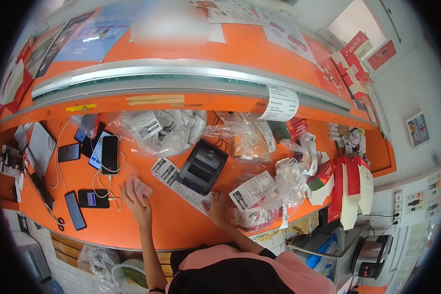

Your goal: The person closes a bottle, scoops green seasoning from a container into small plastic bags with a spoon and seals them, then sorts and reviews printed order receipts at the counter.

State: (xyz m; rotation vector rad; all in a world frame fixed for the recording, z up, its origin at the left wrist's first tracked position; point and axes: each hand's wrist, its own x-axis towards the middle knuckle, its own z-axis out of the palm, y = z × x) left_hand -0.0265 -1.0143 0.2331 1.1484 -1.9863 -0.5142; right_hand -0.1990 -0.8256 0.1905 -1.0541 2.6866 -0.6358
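My left hand (140, 208) is at the left of the orange counter, its thumb and fingers around a small pink slip (141, 188) that looks slightly blurred. My right hand (217, 210) has its fingers closed at the lower end of a long printed receipt strip (188, 195). That strip lies slantwise on the counter, passing under the front edge of a black receipt printer (203, 167) with a small blue light. Right of this hand lies another printed receipt (252, 190), partly over clear plastic bags (285, 188).
Several phones, among them a black one (110, 155), lie at the left with white cables (59, 166). Behind the printer sits a plastic bag of crumpled receipts (164, 132). Red and white cartons (350, 188) stand at the right. An orange ledge (205, 101) crosses the back.
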